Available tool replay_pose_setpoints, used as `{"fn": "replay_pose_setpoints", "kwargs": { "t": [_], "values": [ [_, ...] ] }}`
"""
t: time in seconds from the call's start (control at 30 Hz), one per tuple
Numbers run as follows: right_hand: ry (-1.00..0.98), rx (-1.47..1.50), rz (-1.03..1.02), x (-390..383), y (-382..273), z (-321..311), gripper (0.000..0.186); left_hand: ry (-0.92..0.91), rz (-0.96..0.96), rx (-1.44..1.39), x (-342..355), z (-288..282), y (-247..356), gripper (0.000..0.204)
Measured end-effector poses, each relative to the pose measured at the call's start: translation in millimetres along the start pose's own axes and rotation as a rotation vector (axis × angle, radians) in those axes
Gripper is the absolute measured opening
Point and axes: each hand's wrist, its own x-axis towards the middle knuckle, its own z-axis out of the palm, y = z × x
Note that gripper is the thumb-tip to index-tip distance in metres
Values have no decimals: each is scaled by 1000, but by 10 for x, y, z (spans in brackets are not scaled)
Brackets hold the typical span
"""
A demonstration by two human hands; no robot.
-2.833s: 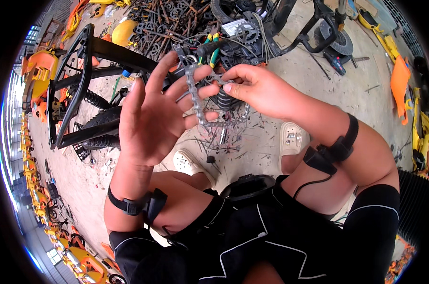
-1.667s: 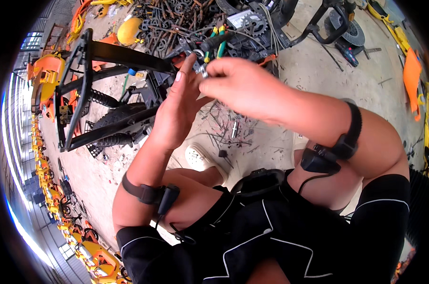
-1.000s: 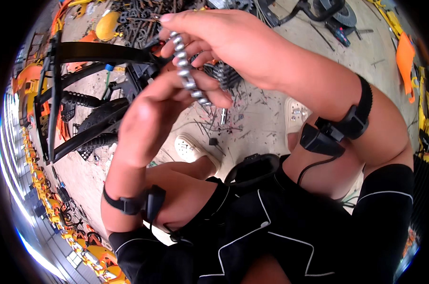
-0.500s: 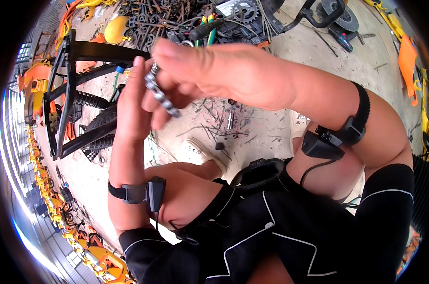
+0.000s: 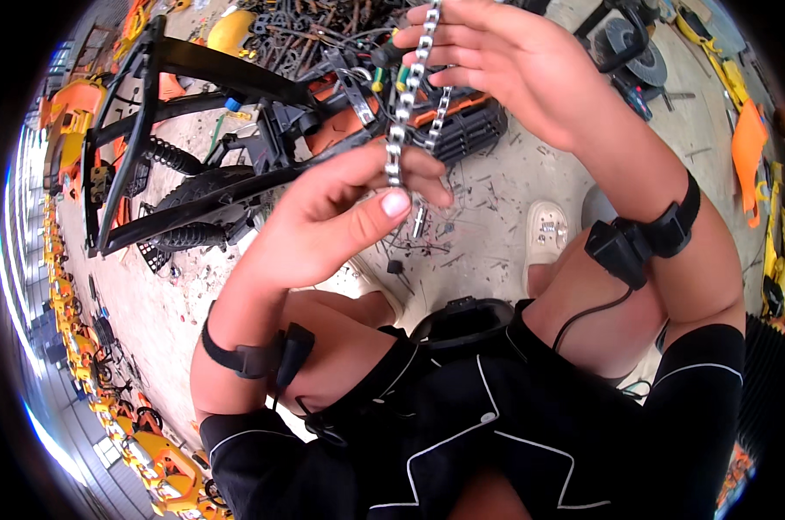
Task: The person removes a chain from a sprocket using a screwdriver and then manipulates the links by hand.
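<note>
A silver roller chain (image 5: 408,104) hangs as a long loop between my hands at the upper middle. My right hand (image 5: 518,69) is raised at its top, gripping the chain with thumb and fingers, though the grip is partly cut off by the frame's top edge. Below it, my left hand (image 5: 345,212) has its fingers curled around the chain's lower end, thumb toward me. Behind the chain lie green-and-yellow handled pliers (image 5: 378,78) and a black-and-orange part (image 5: 462,130). A small silver cylinder (image 5: 419,221) rests on the littered floor.
A black tubular frame with springs (image 5: 210,62) stands at left. A heap of rusty metal parts (image 5: 314,26) lies ahead. A tire (image 5: 635,56) and orange panel (image 5: 748,152) sit at right. Yellow machines (image 5: 89,355) line the far left. My sandal (image 5: 546,234) is on the floor.
My right hand has risen to the upper right, drawing the chain out lengthwise. My left hand has turned thumb-up beneath it and shifted right. More of the parts behind the chain show.
</note>
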Motion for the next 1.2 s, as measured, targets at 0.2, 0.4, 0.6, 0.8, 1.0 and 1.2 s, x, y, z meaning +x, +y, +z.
{"fn": "replay_pose_setpoints", "kwargs": {
  "t": [0.2, 0.4, 0.6, 0.8, 1.0, 1.2],
  "values": [
    [141, -464, 181, -190, 280, 244, 78, 114, 133, 44, -58, 78, 204, 70],
    [-365, -565, 447, -263, 344, 316, 102, 407, 209, -83, 35, -172, 53, 74],
    [-403, -183, 108, -153, 155, 403, 87, 389, -65, -316, 124, -352, -181, 71],
    [-281, -371, -12, -250, 68, 474, 49, 209, 1, -239, 43, 27, -319, 50],
    [26, -275, 79, -337, 103, 545, 41, -7, -26, -410, 147, 62, -179, 69],
    [-47, -367, 118, -336, 87, 638, 29, -8, 42, -459, 214, -43, -229, 69]
  ]
}}
